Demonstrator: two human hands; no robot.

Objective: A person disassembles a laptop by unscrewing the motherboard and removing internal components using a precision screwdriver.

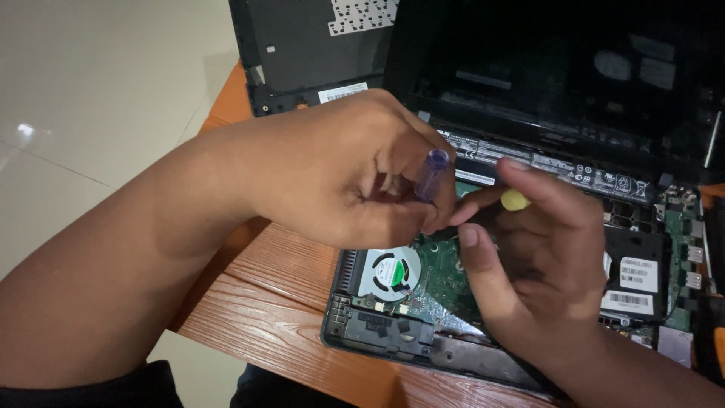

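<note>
From the head view, your left hand (340,174) is curled nearly closed around a small purple-handled tool (433,175), pinched between thumb and fingertips. Your right hand (536,257) is half curled, its fingers gripping a yellow-tipped tool (515,199); how tightly you cannot tell, since the shaft is hidden. Both hands meet just above the opened laptop (529,227), which lies on the wooden bench (272,302) with its circuit board (445,279) bare.

A slip of either tip could likely scratch the board or jab the round fan (389,273) just below your left hand. Your own hands hide the working point, so aiming is harder.

Around you: the battery strip (559,170) sits just behind your fingers, a detached dark cover (310,45) lies at the bench's far edge, and a labelled module (634,279) stands to the right.
</note>
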